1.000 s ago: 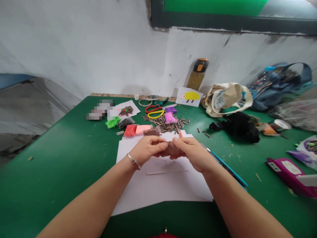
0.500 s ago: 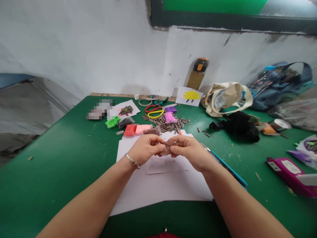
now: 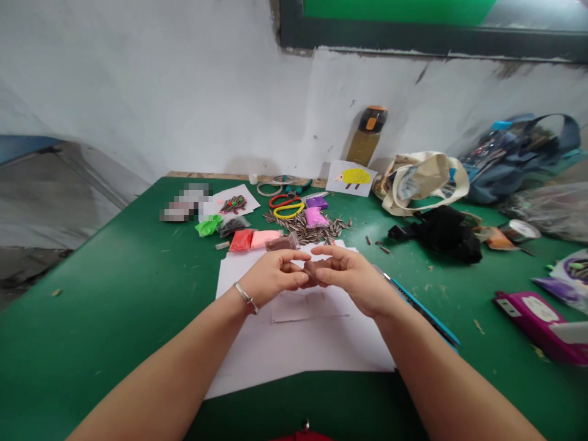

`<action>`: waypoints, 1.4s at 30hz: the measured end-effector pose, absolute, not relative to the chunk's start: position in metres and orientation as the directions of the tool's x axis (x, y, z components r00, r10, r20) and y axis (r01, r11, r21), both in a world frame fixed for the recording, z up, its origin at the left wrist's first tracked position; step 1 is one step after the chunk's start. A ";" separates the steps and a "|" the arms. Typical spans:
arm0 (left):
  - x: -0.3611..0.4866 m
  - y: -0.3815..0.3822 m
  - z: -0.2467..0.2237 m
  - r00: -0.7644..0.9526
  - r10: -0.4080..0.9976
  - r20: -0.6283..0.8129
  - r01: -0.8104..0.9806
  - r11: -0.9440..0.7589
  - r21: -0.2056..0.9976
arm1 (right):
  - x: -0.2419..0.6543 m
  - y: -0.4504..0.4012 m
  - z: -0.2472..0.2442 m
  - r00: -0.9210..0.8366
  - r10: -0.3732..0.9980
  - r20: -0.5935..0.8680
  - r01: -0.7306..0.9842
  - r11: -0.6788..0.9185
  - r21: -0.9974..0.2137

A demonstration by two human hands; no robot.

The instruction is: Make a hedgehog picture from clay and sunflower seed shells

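Observation:
My left hand [image 3: 273, 278], a silver bangle on its wrist, and my right hand [image 3: 353, 282] meet above a stack of white paper [image 3: 257, 361]. Between their fingers sits a small lump of brown modelling clay [image 3: 316, 272], partly hidden by them. Both hands press it from either side. Under the hands, a smaller paper sheet with a faint pencil outline [image 3: 309, 309] lies on the stack. Just beyond my left fingers, an opened packet of brown clay [image 3: 282, 242] rests at the paper's far edge.
A green table [image 3: 105, 306] holds a heap of striped sunflower seeds [image 3: 303, 226], clay packets, scissors, and a hedgehog picture [image 3: 351, 178]. A blue-edged ruler [image 3: 422, 313] lies beside my right arm. Bags, a bottle [image 3: 366, 136], and black cloth stand farther back.
My right fingers have lifted and spread a little from the brown clay, and my fingers now show a wider gap above it. The view has shifted slightly.

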State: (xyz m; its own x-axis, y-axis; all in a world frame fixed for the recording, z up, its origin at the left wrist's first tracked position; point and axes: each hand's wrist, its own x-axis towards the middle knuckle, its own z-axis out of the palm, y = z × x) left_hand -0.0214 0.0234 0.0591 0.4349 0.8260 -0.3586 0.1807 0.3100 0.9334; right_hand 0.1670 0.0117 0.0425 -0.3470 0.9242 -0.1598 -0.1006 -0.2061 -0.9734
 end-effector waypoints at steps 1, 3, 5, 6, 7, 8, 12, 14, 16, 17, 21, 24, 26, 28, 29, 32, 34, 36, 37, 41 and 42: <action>-0.021 0.023 0.059 0.439 0.823 -0.362 0.173 0.317 0.932 | 0.167 0.012 0.042 -0.346 0.925 -0.159 -0.099 -0.204 -0.974; -0.021 0.024 0.059 0.436 0.826 -0.357 0.145 0.327 0.934 | 0.167 0.012 0.042 -0.345 0.926 -0.155 -0.094 -0.199 -0.976; -0.021 0.024 0.058 0.428 0.835 -0.346 0.122 0.326 0.938 | 0.167 0.011 0.042 -0.340 0.928 -0.151 -0.089 -0.192 -0.977; -0.021 0.024 0.057 0.424 0.839 -0.341 0.116 0.323 0.939 | 0.167 0.011 0.042 -0.335 0.930 -0.150 -0.086 -0.189 -0.978; -0.021 0.025 0.057 0.423 0.841 -0.338 0.115 0.320 0.940 | 0.166 0.011 0.042 -0.329 0.932 -0.152 -0.081 -0.189 -0.979; -0.021 0.025 0.057 0.425 0.840 -0.337 0.120 0.316 0.941 | 0.166 0.011 0.042 -0.320 0.934 -0.157 -0.075 -0.190 -0.979; -0.022 0.025 0.056 0.435 0.835 -0.336 0.175 0.287 0.942 | 0.165 0.011 0.042 -0.294 0.941 -0.169 -0.061 -0.195 -0.979; -0.023 0.025 0.057 0.439 0.835 -0.331 0.212 0.262 0.942 | 0.164 0.011 0.041 -0.303 0.940 -0.159 -0.061 -0.185 -0.981; -0.025 0.026 0.058 0.441 0.835 -0.329 0.241 0.243 0.940 | 0.163 0.011 0.040 -0.313 0.937 -0.151 -0.057 -0.178 -0.982; -0.026 0.027 0.058 0.439 0.835 -0.331 0.251 0.240 0.938 | 0.163 0.012 0.038 -0.312 0.938 -0.151 -0.050 -0.174 -0.983; -0.030 0.029 0.060 0.397 0.844 -0.360 0.268 0.269 0.925 | 0.161 0.014 0.029 -0.267 0.952 -0.151 0.028 -0.149 -0.988; -0.031 0.031 0.058 0.375 0.849 -0.373 0.298 0.270 0.915 | 0.161 0.016 0.024 -0.241 0.961 -0.139 0.096 -0.118 -0.988; -0.031 0.031 0.056 0.382 0.850 -0.363 0.317 0.249 0.915 | 0.160 0.016 0.024 -0.226 0.965 -0.133 0.128 -0.106 -0.986; -0.030 0.031 0.054 0.394 0.847 -0.356 0.325 0.234 0.916 | 0.160 0.015 0.025 -0.217 0.967 -0.134 0.158 -0.101 -0.982; -0.029 0.030 0.054 0.394 0.846 -0.361 0.330 0.236 0.914 | 0.160 0.015 0.026 -0.215 0.966 -0.141 0.179 -0.103 -0.978; -0.028 0.028 0.056 0.357 0.845 -0.397 0.373 0.261 0.890 | 0.159 0.014 0.026 -0.213 0.962 -0.169 0.290 -0.103 -0.951; -0.026 0.027 0.057 0.333 0.843 -0.423 0.413 0.272 0.869 | 0.157 0.013 0.024 -0.211 0.962 -0.170 0.365 -0.084 -0.927; -0.024 0.025 0.057 0.322 0.844 -0.429 0.467 0.253 0.847 | 0.155 0.012 0.020 -0.214 0.964 -0.160 0.416 -0.059 -0.908; -0.023 0.025 0.057 0.316 0.848 -0.426 0.500 0.232 0.834 | 0.155 0.012 0.018 -0.211 0.965 -0.156 0.437 -0.050 -0.898; -0.023 0.024 0.054 0.316 0.869 -0.381 0.620 0.115 0.776 | 0.152 0.011 0.013 -0.192 0.974 -0.119 0.529 0.001 -0.849; -0.024 0.025 0.054 0.315 0.875 -0.367 0.645 0.086 0.759 | 0.152 0.011 0.013 -0.192 0.975 -0.114 0.542 0.008 -0.840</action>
State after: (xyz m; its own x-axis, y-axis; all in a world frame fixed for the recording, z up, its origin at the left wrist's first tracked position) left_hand -0.0241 0.0249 0.0543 0.3150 0.8752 -0.3671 0.6448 0.0865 0.7594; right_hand 0.1519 0.0106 0.0134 -0.1923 0.9746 -0.1144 0.5421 0.0084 -0.8403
